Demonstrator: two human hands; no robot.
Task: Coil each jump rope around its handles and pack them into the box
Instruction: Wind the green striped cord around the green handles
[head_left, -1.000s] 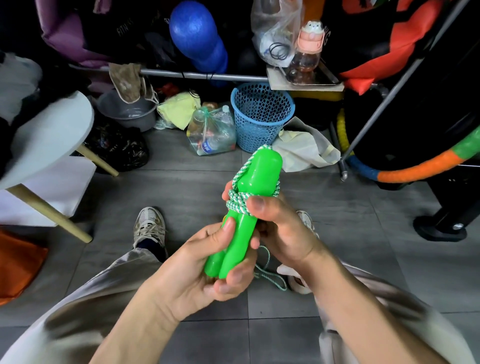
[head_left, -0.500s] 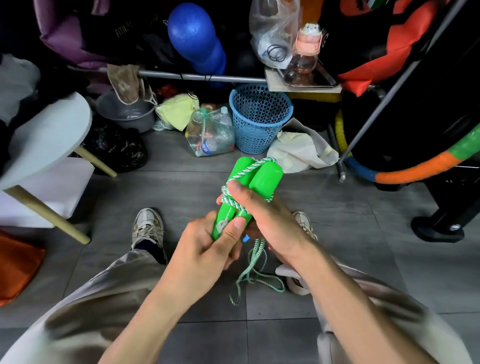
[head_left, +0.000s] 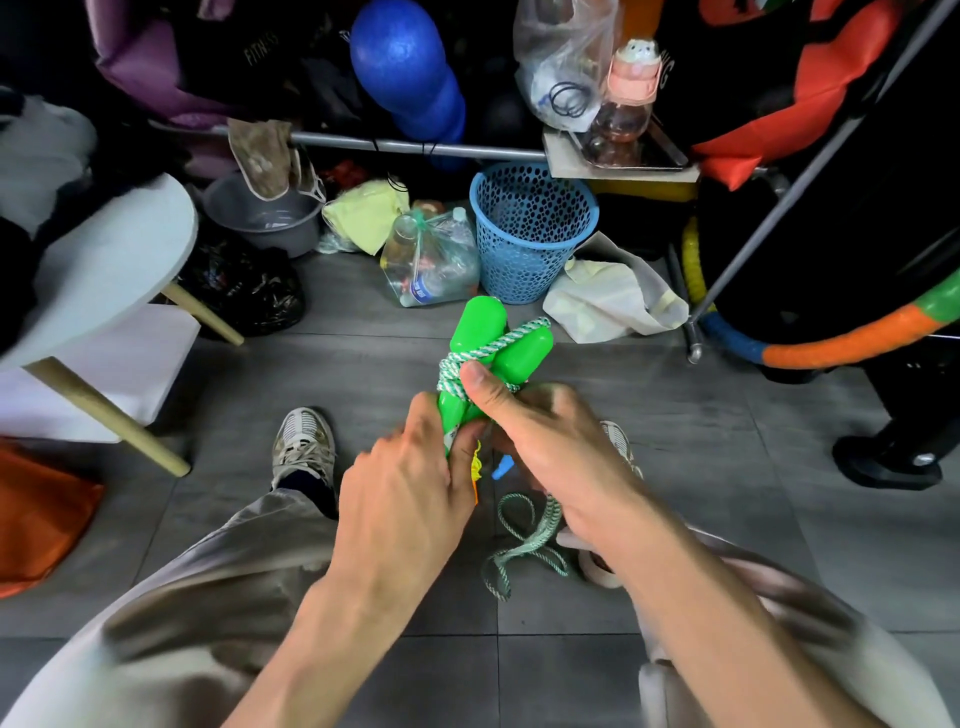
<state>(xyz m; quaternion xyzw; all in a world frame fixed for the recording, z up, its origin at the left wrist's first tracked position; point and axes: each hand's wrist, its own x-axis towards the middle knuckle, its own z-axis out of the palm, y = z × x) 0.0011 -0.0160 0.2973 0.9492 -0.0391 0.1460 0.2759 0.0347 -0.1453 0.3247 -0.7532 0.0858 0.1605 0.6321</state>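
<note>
Two bright green handles (head_left: 480, 358) are up in mid-air over the floor (head_left: 727, 426), side by side, tips splayed apart, with green-and-white rope (head_left: 457, 371) wrapped around their middle and one strand crossing the tips. The left hand (head_left: 410, 488) grips the lower ends; the right hand (head_left: 540, 441) clamps on the coil, thumb pressing the wraps. Loose rope dangles below. A blue basket (head_left: 530, 234) stands just beyond, a white table (head_left: 104, 260) at left, open tiles between.
</note>
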